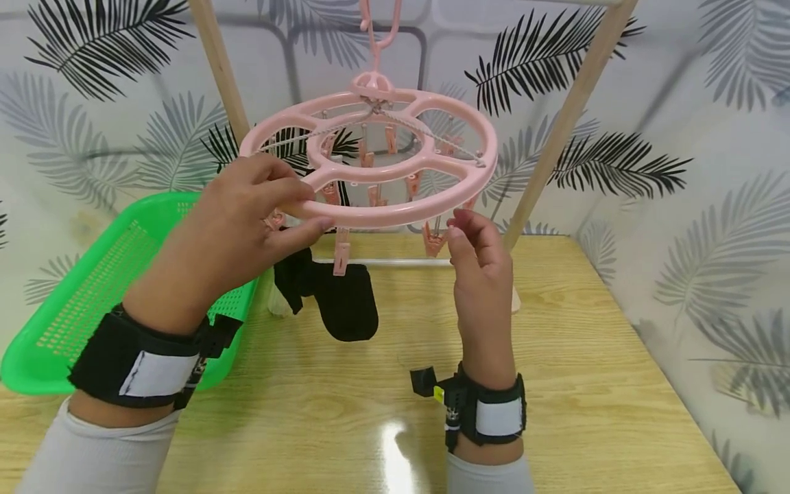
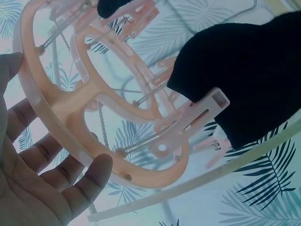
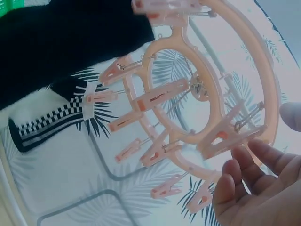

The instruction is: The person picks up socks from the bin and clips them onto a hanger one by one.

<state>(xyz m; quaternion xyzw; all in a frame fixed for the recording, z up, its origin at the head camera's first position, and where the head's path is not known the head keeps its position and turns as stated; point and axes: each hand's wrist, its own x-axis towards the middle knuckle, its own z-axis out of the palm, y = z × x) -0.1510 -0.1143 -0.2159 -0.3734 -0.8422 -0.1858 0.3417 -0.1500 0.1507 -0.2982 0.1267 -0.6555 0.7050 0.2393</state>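
Note:
A pink round clip hanger [image 1: 395, 214] hangs by its hook in the head view. My left hand [image 1: 231, 223] holds its front left rim, thumb at the front edge. Below that hand, a black sock [image 1: 347, 302] hangs from a pink clothespin [image 1: 341, 255]; this sock [image 2: 244, 75] is large in the left wrist view. My right hand [image 1: 484, 264] is at the front right rim, its fingers touching a clothespin [image 3: 225, 134], while the thumb stands apart in the right wrist view. A sock with a checkered band [image 3: 51, 115] hangs from another clip.
A green perforated basket [image 1: 80, 295] stands on the left of the wooden table [image 1: 382, 384]. Wooden posts [image 1: 570, 123] of a frame rise at both sides of the hanger. Several other clothespins [image 3: 162, 94] dangle under the ring. A leaf-patterned backdrop [image 1: 697, 206] stands behind.

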